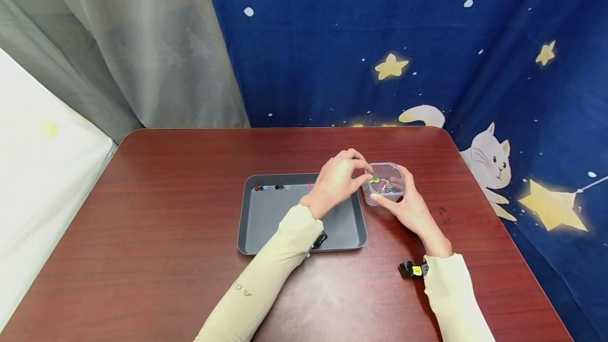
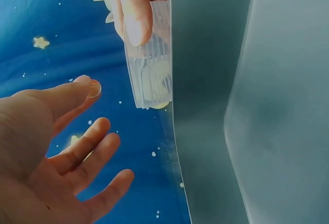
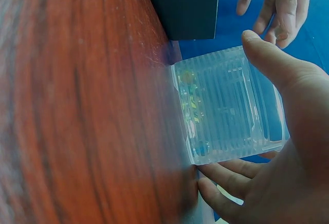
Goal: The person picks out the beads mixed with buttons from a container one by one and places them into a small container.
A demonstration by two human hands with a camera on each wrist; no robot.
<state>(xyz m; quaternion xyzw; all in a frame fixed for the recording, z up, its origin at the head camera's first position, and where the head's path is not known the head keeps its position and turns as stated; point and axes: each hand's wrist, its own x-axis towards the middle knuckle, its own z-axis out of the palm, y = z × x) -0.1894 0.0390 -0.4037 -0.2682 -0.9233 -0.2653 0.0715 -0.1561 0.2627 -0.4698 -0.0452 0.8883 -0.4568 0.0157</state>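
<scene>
My right hand (image 1: 409, 206) grips a clear plastic box (image 1: 386, 202) by its right side, thumb on the near side and fingers behind it. Small green pieces (image 3: 191, 100) and some bluish ones lie in the bottom of the box, blurred by its ribbed wall. At the box's left rim is my left hand (image 1: 336, 179), above the tray's far right corner. Its thumb and index tips come close together and the other fingers stay loose. Nothing shows between them. Below that arm lies a dark grey tray (image 1: 268, 220).
Along the tray's far side sit several small round pieces: dark red and blue ones (image 1: 260, 188), black ones (image 1: 278, 187), a pale green one (image 1: 288, 188) and a pink one (image 1: 310, 186). The reddish-brown table (image 1: 180, 199) ends at a blue star-print curtain (image 1: 323, 67).
</scene>
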